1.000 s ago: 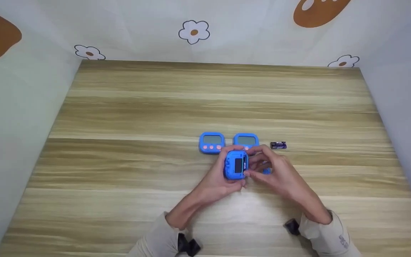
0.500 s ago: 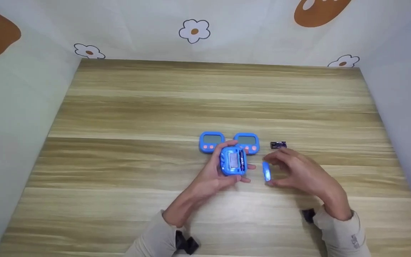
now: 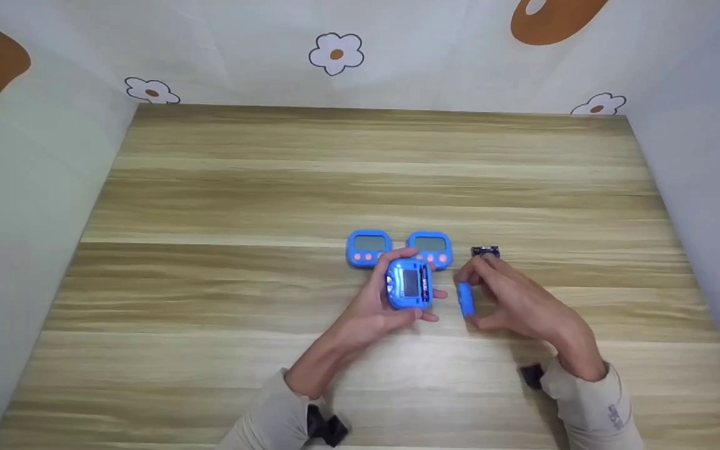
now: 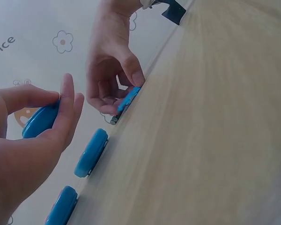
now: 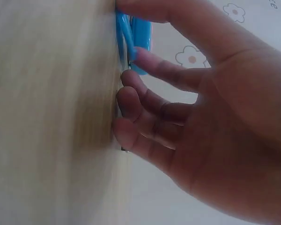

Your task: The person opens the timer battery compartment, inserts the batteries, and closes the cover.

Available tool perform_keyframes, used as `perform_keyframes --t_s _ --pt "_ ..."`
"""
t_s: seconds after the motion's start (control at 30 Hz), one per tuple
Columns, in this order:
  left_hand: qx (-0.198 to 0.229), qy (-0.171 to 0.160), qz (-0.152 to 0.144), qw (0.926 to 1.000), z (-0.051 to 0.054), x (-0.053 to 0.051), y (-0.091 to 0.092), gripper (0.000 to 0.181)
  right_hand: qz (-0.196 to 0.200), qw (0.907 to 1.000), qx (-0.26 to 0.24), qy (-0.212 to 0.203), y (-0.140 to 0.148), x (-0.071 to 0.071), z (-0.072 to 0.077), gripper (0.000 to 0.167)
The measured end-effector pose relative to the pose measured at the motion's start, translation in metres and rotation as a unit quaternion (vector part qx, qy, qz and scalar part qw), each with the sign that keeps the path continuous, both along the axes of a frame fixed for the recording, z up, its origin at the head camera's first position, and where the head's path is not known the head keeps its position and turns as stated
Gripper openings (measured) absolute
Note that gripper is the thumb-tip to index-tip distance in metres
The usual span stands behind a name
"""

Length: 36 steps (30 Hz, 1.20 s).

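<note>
My left hand grips a blue timer with its back up; a battery lies in the narrow compartment on its right side. My right hand pinches a small blue cover between thumb and fingertips, at the table surface right of the held timer. In the left wrist view the left hand holds the timer above the table, and the cover is between the other hand's fingers. In the right wrist view, the right hand has the cover at its thumb and forefinger.
Two blue timers, a left one and a right one, lie face up just behind the held timer. A dark battery piece lies behind my right hand. Patterned cloth walls border the wooden table at the back and sides.
My right hand has left the held timer, moved right and taken hold of the blue cover. The held timer has shifted slightly left and tilted, and its battery shows more fully.
</note>
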State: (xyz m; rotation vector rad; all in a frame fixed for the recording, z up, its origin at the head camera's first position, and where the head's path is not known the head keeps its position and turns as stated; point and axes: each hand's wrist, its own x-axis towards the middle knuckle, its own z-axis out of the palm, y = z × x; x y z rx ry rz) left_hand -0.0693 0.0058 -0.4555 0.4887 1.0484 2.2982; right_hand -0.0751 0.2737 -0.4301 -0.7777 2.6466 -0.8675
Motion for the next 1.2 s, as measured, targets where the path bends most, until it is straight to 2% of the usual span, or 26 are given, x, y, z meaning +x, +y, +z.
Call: perform_keyframes --t_s 0.1,0.2,0.3,0.4,0.43,0.5,0.63,0.83,0.93,1.1,1.2 --pt "-0.008 0.001 0.004 1.0000 0.000 0.000 0.000 0.081 0.015 0.9981 -0.053 -0.028 -0.001 -0.001 0.001 0.053" --pt "-0.016 0.000 0.011 0.9998 0.000 0.000 0.000 0.078 0.001 0.9913 -0.113 -0.067 -0.005 -0.001 0.005 0.047" --pt "-0.026 0.002 0.020 0.9995 0.000 0.001 0.001 0.073 -0.036 0.9744 -0.198 -0.099 -0.011 0.000 0.009 0.046" --pt "-0.041 0.008 0.029 0.9987 0.000 0.002 0.002 0.069 -0.054 0.9536 -0.276 -0.108 -0.020 0.002 0.009 0.048" --pt "-0.046 0.008 0.031 0.9984 0.000 0.003 0.003 0.068 -0.058 0.9484 -0.291 -0.111 -0.023 0.002 0.009 0.048" --pt "-0.055 0.009 0.034 0.9979 0.001 0.004 0.005 0.066 -0.063 0.9442 -0.304 -0.111 -0.028 0.003 0.007 0.048" --pt "-0.065 0.007 0.039 0.9971 0.002 0.006 0.007 0.061 -0.067 0.9493 -0.290 -0.101 -0.035 0.004 0.008 0.048" --pt "-0.092 -0.006 0.059 0.9940 0.001 0.007 0.010 0.055 -0.077 0.9649 -0.244 -0.061 -0.049 0.012 0.026 0.046" --pt "-0.106 -0.013 0.077 0.9913 0.000 0.007 0.010 0.052 -0.077 0.9685 -0.235 -0.033 -0.056 0.015 0.031 0.045" --pt "-0.118 -0.026 0.105 0.9870 0.000 0.006 0.010 0.050 -0.065 0.9710 -0.230 0.011 -0.056 0.014 0.018 0.047" --pt "-0.120 -0.035 0.112 0.9859 0.001 0.006 0.010 0.049 -0.053 0.9742 -0.217 0.034 -0.051 0.010 0.007 0.051"
